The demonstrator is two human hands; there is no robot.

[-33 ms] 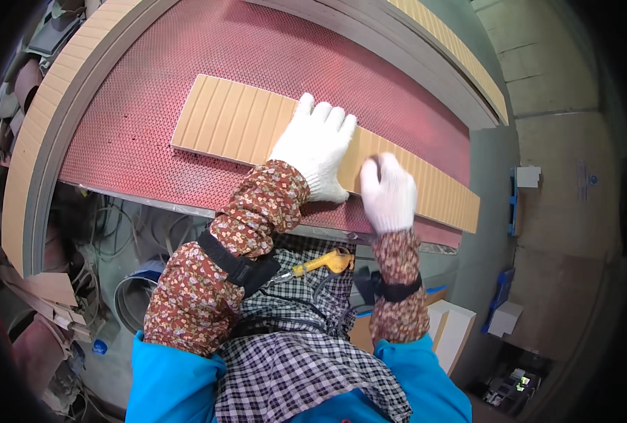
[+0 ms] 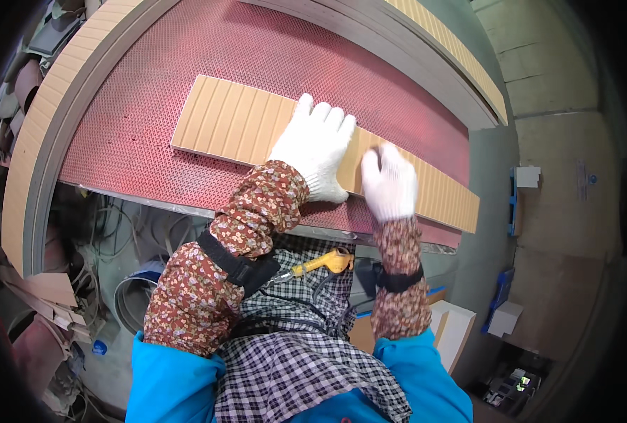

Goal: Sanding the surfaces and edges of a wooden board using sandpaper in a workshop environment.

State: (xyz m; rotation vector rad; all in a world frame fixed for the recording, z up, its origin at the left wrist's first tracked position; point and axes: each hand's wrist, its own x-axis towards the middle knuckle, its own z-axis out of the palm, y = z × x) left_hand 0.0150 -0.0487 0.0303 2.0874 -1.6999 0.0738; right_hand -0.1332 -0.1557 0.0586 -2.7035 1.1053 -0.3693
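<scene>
A long tan grooved board (image 2: 232,120) lies slantwise on a red mesh-textured mat (image 2: 137,106). My left hand (image 2: 317,144), in a white knit glove, presses flat across its middle with the fingers stretched toward the far edge. To the right of it, my right hand (image 2: 390,185), gloved alike, is over the board with thumb and fingers bent together. Its fingertips are slightly blurred, and whatever they may pinch is hidden from view.
Tall grooved panels stand along the mat's left side (image 2: 21,183) and far side (image 2: 412,53). A yellow air blow gun (image 2: 327,262) hangs before the checked apron. Scraps (image 2: 45,303) and a round metal duct (image 2: 131,303) are at lower left; a white box (image 2: 454,331) is at lower right.
My right hand has shifted slightly away from me over the board. My left hand and the board stay where they were.
</scene>
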